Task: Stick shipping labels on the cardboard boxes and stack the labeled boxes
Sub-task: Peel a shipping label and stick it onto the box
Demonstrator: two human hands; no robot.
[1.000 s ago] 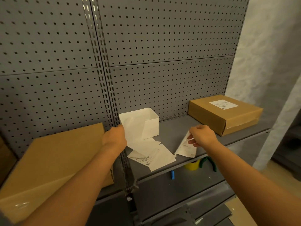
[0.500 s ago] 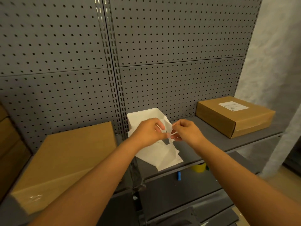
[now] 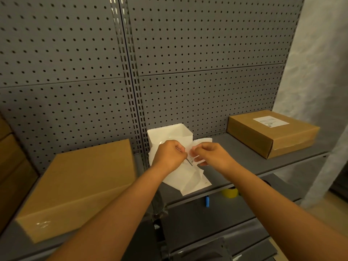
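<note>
We pinch a white label (image 3: 195,157) between both hands — left hand (image 3: 168,155) and right hand (image 3: 212,154) curled on it, fingertips nearly meeting. Just behind our fingers stands a white bin (image 3: 170,133); under them lie loose sheets (image 3: 188,182). Left of our fingers rests a plain box (image 3: 75,185) — well to the right, a labelled box (image 3: 273,132).

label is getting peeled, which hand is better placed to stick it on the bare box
Left, probably. The unlabeled box lies on the left hand's side; the right hand would have to cross over. Both pinch the label.
</note>
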